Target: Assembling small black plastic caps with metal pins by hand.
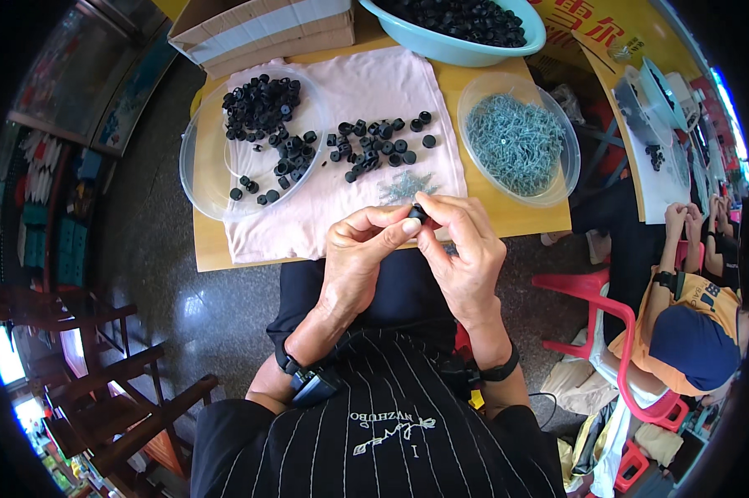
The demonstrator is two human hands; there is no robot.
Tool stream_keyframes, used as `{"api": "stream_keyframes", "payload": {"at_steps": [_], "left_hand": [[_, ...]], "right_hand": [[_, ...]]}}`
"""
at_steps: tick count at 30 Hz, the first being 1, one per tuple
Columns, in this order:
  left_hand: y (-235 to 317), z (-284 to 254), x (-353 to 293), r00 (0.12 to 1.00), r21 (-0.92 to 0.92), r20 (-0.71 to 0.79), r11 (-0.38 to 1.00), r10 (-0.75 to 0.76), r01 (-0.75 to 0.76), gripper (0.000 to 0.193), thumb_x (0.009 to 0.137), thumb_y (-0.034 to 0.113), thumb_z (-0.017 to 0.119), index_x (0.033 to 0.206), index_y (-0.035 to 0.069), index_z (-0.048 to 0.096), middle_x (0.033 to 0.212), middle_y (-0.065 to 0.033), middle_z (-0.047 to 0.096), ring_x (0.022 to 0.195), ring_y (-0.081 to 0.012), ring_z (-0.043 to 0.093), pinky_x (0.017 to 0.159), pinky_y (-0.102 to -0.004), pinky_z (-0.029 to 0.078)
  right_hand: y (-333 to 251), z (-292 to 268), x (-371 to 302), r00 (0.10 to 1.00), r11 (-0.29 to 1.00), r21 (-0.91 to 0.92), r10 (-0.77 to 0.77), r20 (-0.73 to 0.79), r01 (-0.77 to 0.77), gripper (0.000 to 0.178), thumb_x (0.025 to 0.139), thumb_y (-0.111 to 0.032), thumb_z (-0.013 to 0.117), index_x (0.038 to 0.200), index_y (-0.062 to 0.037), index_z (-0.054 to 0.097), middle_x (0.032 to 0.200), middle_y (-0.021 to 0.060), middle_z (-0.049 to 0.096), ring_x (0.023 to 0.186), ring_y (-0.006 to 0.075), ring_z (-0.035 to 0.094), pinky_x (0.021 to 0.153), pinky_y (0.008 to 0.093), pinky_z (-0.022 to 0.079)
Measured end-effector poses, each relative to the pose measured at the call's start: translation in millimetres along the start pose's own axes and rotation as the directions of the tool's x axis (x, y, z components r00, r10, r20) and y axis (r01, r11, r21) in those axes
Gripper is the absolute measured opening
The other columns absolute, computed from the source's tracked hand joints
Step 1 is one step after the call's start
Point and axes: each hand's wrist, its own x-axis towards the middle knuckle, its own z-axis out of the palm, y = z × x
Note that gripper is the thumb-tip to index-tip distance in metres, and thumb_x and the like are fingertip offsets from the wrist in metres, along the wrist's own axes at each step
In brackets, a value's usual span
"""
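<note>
Just past the table's near edge, my left hand [359, 259] and my right hand [466, 253] meet fingertip to fingertip. Both pinch one small black round plastic part [418, 212]; whether a screw is also between the fingers cannot be made out. Right beyond my fingertips, a little heap of silvery screws [403, 184] lies on the pale pink cloth [374, 83]. Farther back on the cloth are several loose black parts [379, 143]. More black parts [262, 108] are piled at the left, on and around a clear shallow lid or tray [198, 178].
A clear round tub [567, 166] full of bluish-silver screws [516, 141] stands right of the cloth. At the back are a pale blue basin [457, 51] of black parts and a cardboard box [266, 33]. On the right, another person [682, 324] works beside a red plastic chair [582, 286].
</note>
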Motion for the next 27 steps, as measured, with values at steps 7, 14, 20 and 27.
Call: {"api": "stream_keyframes", "payload": {"at_steps": [7, 14, 20, 27], "left_hand": [[-11.4, 1.3, -1.5, 0.997, -0.021, -0.057, 0.999, 0.049, -0.05, 0.017, 0.081, 0.002, 0.072, 0.097, 0.001, 0.069, 0.098, -0.0087, 0.069, 0.091, -0.0127, 0.063, 0.085, -0.0275, 0.05], [-14.2, 1.4, 3.2, 0.993, -0.018, -0.028, 0.993, 0.114, -0.114, 0.018, 0.083, 0.001, 0.07, 0.1, 0.001, 0.068, 0.101, -0.0085, 0.068, 0.092, -0.0125, 0.063, 0.085, -0.0267, 0.05], [8.0, -4.7, 19.4, 0.983, 0.253, 0.004, 0.951, 0.182, -0.178, 0.023, 0.086, 0.001, 0.066, 0.108, -0.002, 0.065, 0.108, -0.0104, 0.065, 0.096, -0.0142, 0.063, 0.087, -0.0274, 0.05], [10.7, -42.5, 23.2, 0.947, 0.526, -0.057, 0.816, 0.316, -0.24, 0.018, 0.09, 0.003, 0.061, 0.107, -0.004, 0.065, 0.094, -0.0083, 0.065, 0.077, -0.0114, 0.063, 0.068, -0.0213, 0.05]], "right_hand": [[0.2, 1.8, -3.9, 0.999, 1.0, -0.002, -0.021, -0.043, 0.021, 0.032, 0.068, 0.013, 0.069, 0.097, -0.0001, 0.066, 0.089, 0.0107, 0.065, 0.079, 0.0241, 0.061, 0.062, 0.0309, 0.052], [2.6, 1.6, 0.2, 0.996, 0.992, 0.092, 0.084, -0.017, -0.082, 0.027, 0.072, 0.01, 0.069, 0.096, -0.0011, 0.066, 0.092, 0.0102, 0.065, 0.08, 0.0212, 0.064, 0.064, 0.0281, 0.054], [19.5, -4.8, 42.5, 0.984, 0.99, 0.037, 0.13, 0.125, -0.136, 0.023, 0.074, 0.004, 0.071, 0.095, -0.0007, 0.065, 0.091, 0.0104, 0.065, 0.08, 0.0193, 0.064, 0.062, 0.0273, 0.055], [59.8, -20.4, 158.5, 0.987, 0.965, -0.258, -0.076, -0.139, 0.038, 0.019, 0.078, -0.01, 0.072, 0.094, -0.0013, 0.066, 0.081, 0.0112, 0.065, 0.071, 0.0223, 0.063, 0.065, 0.0321, 0.049]]}}
